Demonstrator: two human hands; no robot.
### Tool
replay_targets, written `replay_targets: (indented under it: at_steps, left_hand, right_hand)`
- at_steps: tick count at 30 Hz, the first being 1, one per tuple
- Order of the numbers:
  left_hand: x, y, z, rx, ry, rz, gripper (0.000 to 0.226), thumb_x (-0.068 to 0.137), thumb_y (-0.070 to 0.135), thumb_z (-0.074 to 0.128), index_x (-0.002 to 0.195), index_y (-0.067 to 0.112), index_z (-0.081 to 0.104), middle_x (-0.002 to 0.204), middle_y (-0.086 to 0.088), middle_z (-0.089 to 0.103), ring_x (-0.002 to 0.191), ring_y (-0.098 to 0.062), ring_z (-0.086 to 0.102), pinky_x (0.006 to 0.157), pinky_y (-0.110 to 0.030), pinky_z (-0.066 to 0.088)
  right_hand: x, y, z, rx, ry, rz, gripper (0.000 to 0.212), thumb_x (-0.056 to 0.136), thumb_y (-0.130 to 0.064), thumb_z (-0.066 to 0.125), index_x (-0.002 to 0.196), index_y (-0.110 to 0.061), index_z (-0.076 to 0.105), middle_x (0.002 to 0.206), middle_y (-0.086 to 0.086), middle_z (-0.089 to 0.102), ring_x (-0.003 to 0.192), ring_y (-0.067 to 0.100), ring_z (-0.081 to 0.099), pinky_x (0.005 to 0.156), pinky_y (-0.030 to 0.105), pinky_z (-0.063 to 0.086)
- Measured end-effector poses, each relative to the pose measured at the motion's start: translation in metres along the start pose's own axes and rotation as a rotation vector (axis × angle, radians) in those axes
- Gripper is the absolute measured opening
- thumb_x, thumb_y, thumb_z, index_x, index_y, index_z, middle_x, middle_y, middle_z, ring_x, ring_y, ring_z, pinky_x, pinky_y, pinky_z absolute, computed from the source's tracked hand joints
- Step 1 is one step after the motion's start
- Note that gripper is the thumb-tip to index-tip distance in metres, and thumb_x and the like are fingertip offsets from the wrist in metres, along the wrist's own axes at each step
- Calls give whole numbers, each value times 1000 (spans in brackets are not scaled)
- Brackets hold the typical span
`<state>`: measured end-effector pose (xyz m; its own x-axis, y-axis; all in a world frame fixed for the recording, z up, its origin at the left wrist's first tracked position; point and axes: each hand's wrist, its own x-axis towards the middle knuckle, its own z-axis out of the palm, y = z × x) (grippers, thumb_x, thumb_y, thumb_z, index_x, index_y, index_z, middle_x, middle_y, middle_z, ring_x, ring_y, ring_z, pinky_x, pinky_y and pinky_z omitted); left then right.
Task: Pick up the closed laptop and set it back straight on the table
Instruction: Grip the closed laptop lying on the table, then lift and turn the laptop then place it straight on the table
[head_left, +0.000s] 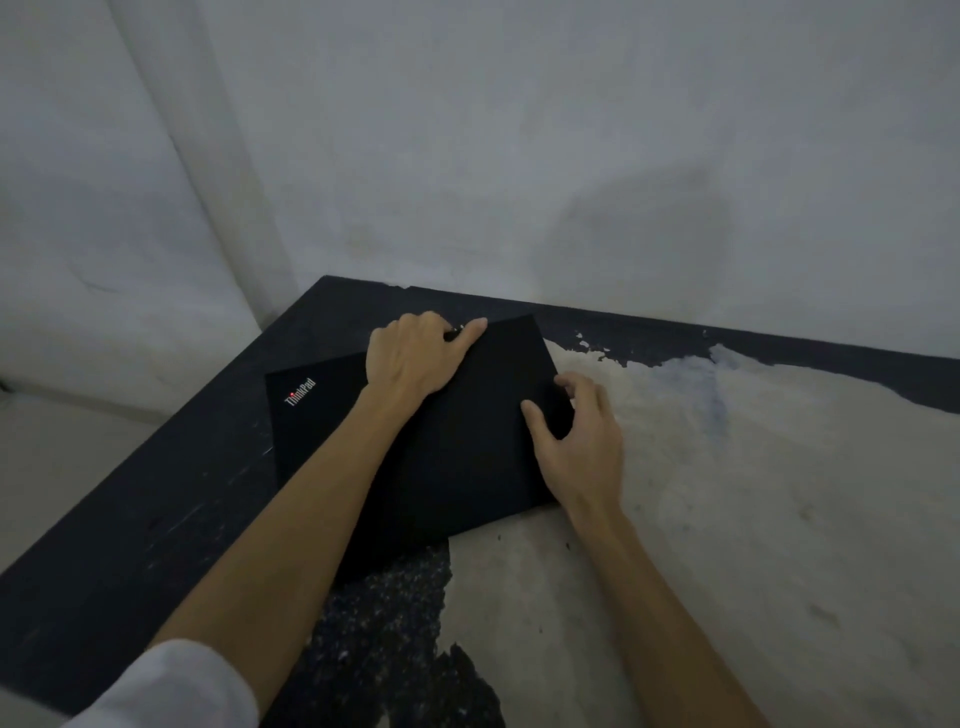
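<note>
The laptop (457, 441) lid looks matt black and smooth, while the worktop (727, 493) has dark paint worn to rough pale patches.

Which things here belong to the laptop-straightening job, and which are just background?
Job:
- closed laptop, lying skewed on the table
- left hand, fingers curled over its far edge
- right hand, fingers on its right edge
- table, where it gets set straight

Background:
- wall
- white sleeve
</note>
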<state>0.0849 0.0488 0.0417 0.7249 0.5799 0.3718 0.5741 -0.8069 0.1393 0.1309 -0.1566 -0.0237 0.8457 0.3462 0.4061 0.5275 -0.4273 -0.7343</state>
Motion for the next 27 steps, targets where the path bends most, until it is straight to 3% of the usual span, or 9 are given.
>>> replay_targets:
  at_steps: [5,8,13,15,17,21,25,27]
  left_hand:
    - [-3,-4,-9,-19,-48,-92,86,92,82,22,68,14,69,61,-3,64,60,-24,63,66,-38,40]
    - [-5,-11,-12,-124,-63,-171,86,93,81,22,61,12,61,63,-4,64,60,-23,60,70,-40,38]
    - [3,-16,-26,-274,-5,-328,83,90,84,19,69,14,59,68,1,53,67,-24,52,74,-41,35]
    - [11,-17,-35,-347,-11,-380,83,88,86,18,71,16,60,72,1,53,77,-27,54,78,-42,37]
    - [17,-16,-43,-425,-15,-429,83,88,87,19,71,16,60,84,-2,58,83,-28,55,82,-44,39]
    - [22,-5,-52,-519,-32,-470,84,89,85,18,82,14,61,99,-7,59,91,-30,56,95,-49,45]
    - [15,5,-48,-596,-42,-418,69,94,78,21,72,22,55,98,-6,56,84,-28,53,85,-45,43]
    - [12,8,-42,-656,-51,-385,64,97,73,23,73,22,54,98,-5,58,87,-27,55,85,-44,43]
  right_hand:
    - [8,-9,-7,-6,16,-44,40,89,-49,66,122,-29,59,121,-10,61,95,-4,48,71,4,31]
    - [16,-18,-17,37,107,3,41,86,-53,66,120,-34,56,112,-15,65,91,-2,54,68,7,35]
    - [21,-29,-29,502,220,230,64,87,-40,74,141,-33,41,108,-18,63,92,-20,57,72,-1,42]
    - [22,-37,-29,661,216,279,68,90,-40,73,147,-33,36,111,-23,59,92,-22,59,80,8,50]
    - [21,-45,-26,789,171,293,59,93,-39,69,144,-30,41,116,-18,63,96,-13,65,83,18,57]
    - [12,-58,-16,851,108,277,39,100,-36,59,138,-33,48,115,-27,61,97,-20,61,78,9,51]
    - [18,-57,-27,822,159,271,33,102,-37,54,134,-29,50,116,-22,63,102,-9,63,89,19,52]
    - [26,-53,-39,812,153,261,25,102,-38,54,126,-31,53,114,-19,65,96,-10,64,78,13,53]
